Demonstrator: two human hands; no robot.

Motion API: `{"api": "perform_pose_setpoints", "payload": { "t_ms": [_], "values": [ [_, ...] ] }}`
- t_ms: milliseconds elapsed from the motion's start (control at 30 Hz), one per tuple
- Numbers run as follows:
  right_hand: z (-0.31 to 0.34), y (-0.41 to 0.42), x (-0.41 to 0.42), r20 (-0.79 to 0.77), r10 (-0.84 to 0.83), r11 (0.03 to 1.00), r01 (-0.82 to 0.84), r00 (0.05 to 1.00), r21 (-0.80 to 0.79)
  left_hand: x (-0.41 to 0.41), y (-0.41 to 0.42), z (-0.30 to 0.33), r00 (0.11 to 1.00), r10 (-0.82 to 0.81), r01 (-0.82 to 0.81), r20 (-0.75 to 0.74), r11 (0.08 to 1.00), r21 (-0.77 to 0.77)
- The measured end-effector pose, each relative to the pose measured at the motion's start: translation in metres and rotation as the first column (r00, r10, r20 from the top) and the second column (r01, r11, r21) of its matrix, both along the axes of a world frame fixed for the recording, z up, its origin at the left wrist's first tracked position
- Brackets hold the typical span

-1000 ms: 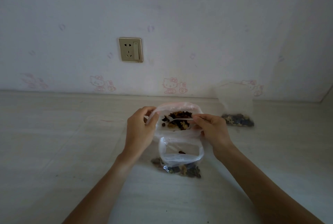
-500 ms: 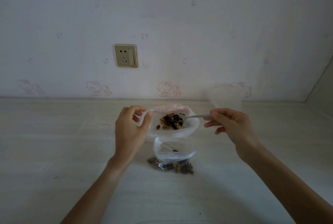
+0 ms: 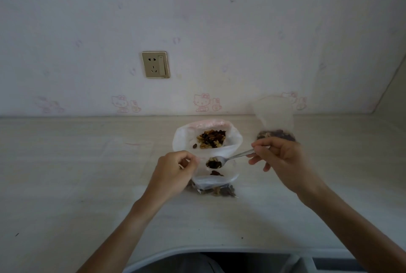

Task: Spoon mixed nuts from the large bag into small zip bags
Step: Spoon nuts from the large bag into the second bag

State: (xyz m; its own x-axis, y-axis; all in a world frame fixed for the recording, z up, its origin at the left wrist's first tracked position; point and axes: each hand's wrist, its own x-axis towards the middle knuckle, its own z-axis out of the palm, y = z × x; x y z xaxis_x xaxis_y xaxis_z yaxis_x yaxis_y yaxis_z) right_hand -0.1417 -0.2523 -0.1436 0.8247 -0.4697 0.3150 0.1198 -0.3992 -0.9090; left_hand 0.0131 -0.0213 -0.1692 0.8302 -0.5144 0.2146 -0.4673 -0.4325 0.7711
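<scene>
Two hands at work over a pale wood-grain table (image 3: 66, 174), close to a wall papered with faint pink cartoon cats. Right hand (image 3: 283, 160) curled round the handle of a metal spoon (image 3: 228, 158), thumb and fingers pinching the handle end, bowl pointing left and loaded with dark and light mixed nuts (image 3: 213, 163). Spoon bowl poised just above the mouth of a small clear zip bag (image 3: 216, 181), standing on the table between the two hands, with a layer of nuts already lying at its bottom and one or two pieces inside near the opening. Left hand (image 3: 173, 174) curled at the left edge of that small bag, fingertips pinching the plastic rim and holding the mouth apart. Just behind, touching or nearly touching the small bag, the large bag (image 3: 182, 138), white plastic with a pinkish far rim, mouth rolled wide and a heap of walnuts and raisins showing inside. Farther right, near the wall and partly hidden behind the right hand, a second small zip bag (image 3: 274, 119), upright, with nuts at its base. Above on the wall, left of centre, a gold-framed power socket (image 3: 155, 64). Near edge of the table curved, with dark clothing visible below it.
</scene>
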Motion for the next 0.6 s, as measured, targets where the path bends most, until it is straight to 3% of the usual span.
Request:
{"api": "perform_pose_setpoints", "payload": {
  "t_ms": [133,233,300,367,433,533,600],
  "values": [
    [0.011,0.015,-0.016,0.107,0.076,0.909,-0.025,0.991,-0.417,-0.007,0.004,0.0,0.999,-0.03,0.029,-0.014,0.995,-0.097],
    [0.019,0.021,-0.026,0.167,0.213,0.677,-0.022,0.963,-0.735,-0.01,0.008,-0.002,0.999,-0.02,0.016,-0.032,0.992,-0.125],
    [0.018,0.022,-0.027,0.173,0.265,0.56,-0.005,0.949,-0.829,-0.011,0.01,-0.005,0.999,-0.016,0.012,-0.036,0.993,-0.12],
    [0.016,0.023,-0.026,0.176,0.253,0.601,-0.011,0.951,-0.8,-0.011,0.011,-0.006,0.999,-0.013,0.008,-0.043,0.993,-0.115],
    [0.015,0.022,-0.025,0.187,0.198,0.737,-0.02,0.962,-0.676,-0.009,0.011,-0.006,0.999,-0.008,0.004,-0.04,0.995,-0.099],
    [0.013,0.013,-0.015,0.194,0.073,0.916,0.011,0.978,-0.401,-0.004,0.011,-0.003,0.999,0.019,-0.017,0.036,0.999,-0.045],
    [0.01,0.004,-0.005,0.173,0.013,0.983,0.019,0.985,-0.183,0.003,0.01,0.005,0.988,0.068,-0.064,0.137,0.997,-0.037]
  ]
}}
